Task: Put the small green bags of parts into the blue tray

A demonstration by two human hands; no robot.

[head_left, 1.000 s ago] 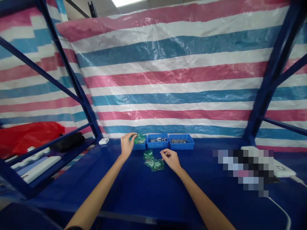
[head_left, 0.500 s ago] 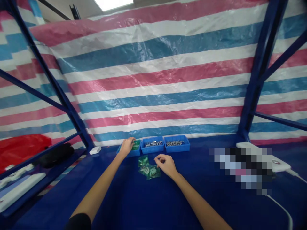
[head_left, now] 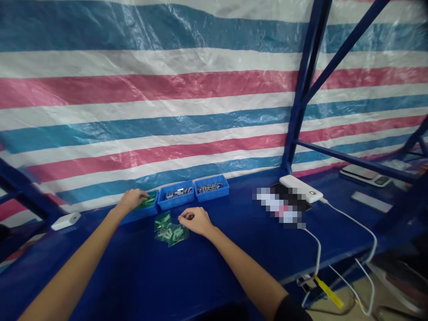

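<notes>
My left hand [head_left: 131, 199] reaches into the leftmost blue tray [head_left: 140, 212], fingers curled over green bags [head_left: 149, 199] inside it. My right hand [head_left: 195, 220] rests on the blue table [head_left: 214, 267] with fingers curled in a pinch, just right of a small pile of green bags [head_left: 170, 231] holding pale parts. What the right fingers pinch, if anything, is too small to see. Two more blue trays, a middle one [head_left: 176, 197] and a right one [head_left: 211, 188], hold small metal parts.
A white power bank [head_left: 301, 188] with white cables [head_left: 347, 223] lies to the right, beside a blurred patch. A small white box [head_left: 66, 220] sits at the left. Blue rack posts [head_left: 301, 89] and a striped tarp [head_left: 150, 111] close off the back. A scale-like device [head_left: 366, 174] sits far right.
The view has swung right and down, bringing the power bank, cables and right shelf into sight. My left hand stays in the left tray; my right hand stays by the bag pile.
</notes>
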